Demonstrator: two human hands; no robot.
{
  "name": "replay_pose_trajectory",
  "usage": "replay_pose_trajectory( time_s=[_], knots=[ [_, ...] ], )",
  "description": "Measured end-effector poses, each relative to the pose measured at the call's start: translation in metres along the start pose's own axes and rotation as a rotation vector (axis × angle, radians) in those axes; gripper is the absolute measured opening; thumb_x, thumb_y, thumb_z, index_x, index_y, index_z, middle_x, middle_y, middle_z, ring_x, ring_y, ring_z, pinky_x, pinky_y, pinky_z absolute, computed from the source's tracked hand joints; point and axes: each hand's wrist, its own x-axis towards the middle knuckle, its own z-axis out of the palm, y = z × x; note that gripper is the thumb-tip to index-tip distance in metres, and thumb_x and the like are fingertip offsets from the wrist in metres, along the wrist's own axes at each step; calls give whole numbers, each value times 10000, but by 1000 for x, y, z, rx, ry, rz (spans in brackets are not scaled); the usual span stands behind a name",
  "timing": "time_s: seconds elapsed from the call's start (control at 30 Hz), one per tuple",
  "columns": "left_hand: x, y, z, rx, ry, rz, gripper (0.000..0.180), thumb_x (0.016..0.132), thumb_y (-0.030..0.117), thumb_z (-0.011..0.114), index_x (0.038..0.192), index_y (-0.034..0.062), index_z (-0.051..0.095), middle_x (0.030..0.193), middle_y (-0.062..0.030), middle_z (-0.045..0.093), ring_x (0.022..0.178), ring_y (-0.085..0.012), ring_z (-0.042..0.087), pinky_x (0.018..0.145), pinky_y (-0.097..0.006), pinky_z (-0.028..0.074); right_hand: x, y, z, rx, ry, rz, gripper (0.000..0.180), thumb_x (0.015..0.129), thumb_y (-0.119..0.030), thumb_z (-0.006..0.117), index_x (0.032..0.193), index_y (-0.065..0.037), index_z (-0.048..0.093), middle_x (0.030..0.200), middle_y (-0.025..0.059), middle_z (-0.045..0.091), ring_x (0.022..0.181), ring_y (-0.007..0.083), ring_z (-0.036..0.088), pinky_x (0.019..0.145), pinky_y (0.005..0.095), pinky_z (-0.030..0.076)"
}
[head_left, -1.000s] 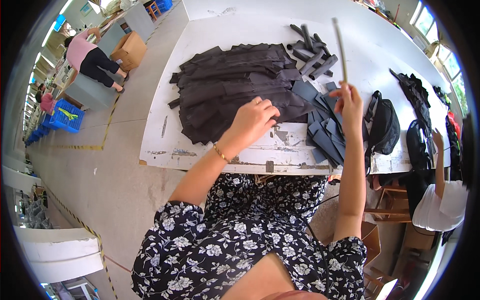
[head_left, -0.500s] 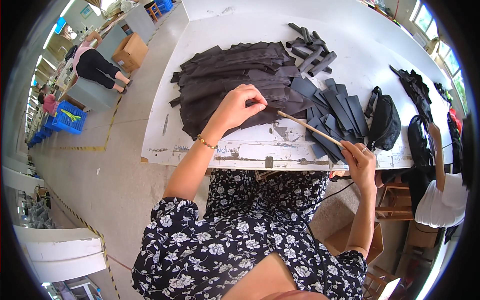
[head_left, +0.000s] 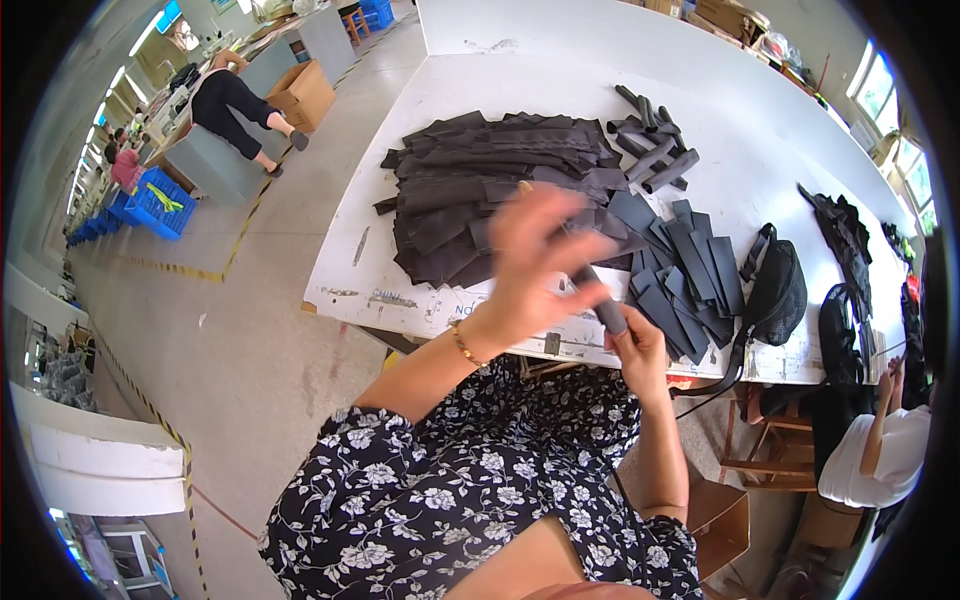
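Observation:
My right hand (head_left: 640, 350) is closed on the lower end of a short dark tube of material (head_left: 606, 306), held slanting above the table's front edge. My left hand (head_left: 535, 270) is smeared by motion, its fingers spread apart, with the thumb close by the tube's upper part; whether it touches I cannot tell. A small pale tip (head_left: 525, 187) shows just above the left fingers. Whether the wooden stick runs inside the tube is hidden. Behind the left hand lies a wide heap of dark fabric strips (head_left: 450, 190). Stiffer black strips (head_left: 690, 265) lie fanned out beyond my right hand.
On the white table (head_left: 350, 215), rolled dark tubes (head_left: 660, 160) lie at the back. A black mesh pouch (head_left: 780, 290) with a strap sits at the right. One person (head_left: 880, 455) works at the far right; another (head_left: 235, 110) bends over at the far left, near a cardboard box (head_left: 302, 95).
The wooden stick was bare in my right hand; a dark tube is there now. Both hands have drawn together, the left moving right and nearer. The view has shifted slightly.

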Motion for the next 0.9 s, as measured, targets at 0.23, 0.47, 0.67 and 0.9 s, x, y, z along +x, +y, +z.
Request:
replay_pose_trajectory(
  time_s=[0.23,0.47,0.67,0.9],
  knots=[
    [-61,-26,16,-1268,297,-1128,348,960,317,598,1171,42,596,872,-111,676,880,-299,680,882,-454,544,-16,23,49,190,14,179,223,1002,-105,491,1151,7,613,710,-37,542,605,28,433,538,184,336],
    [-65,-18,17,-1242,434,-1221,299,966,322,594,1098,55,615,758,-60,653,695,-217,656,680,-388,559,-32,23,81,-66,123,45,251,984,-20,440,1212,50,522,746,26,557,649,85,512,583,246,433],
    [-50,-27,0,-1050,514,-1240,329,931,335,650,1003,17,610,628,-40,594,474,-146,545,438,-276,439,-58,10,76,-272,-48,104,131,986,-48,463,1023,21,568,568,110,522,494,201,542,485,334,419],
    [-29,-65,-51,-947,668,-1038,330,951,354,621,889,30,618,497,46,410,357,-44,309,338,-205,213,-124,29,38,-329,-253,174,118,964,-99,557,947,11,598,619,153,580,548,281,610,495,378,433]
  ],
)
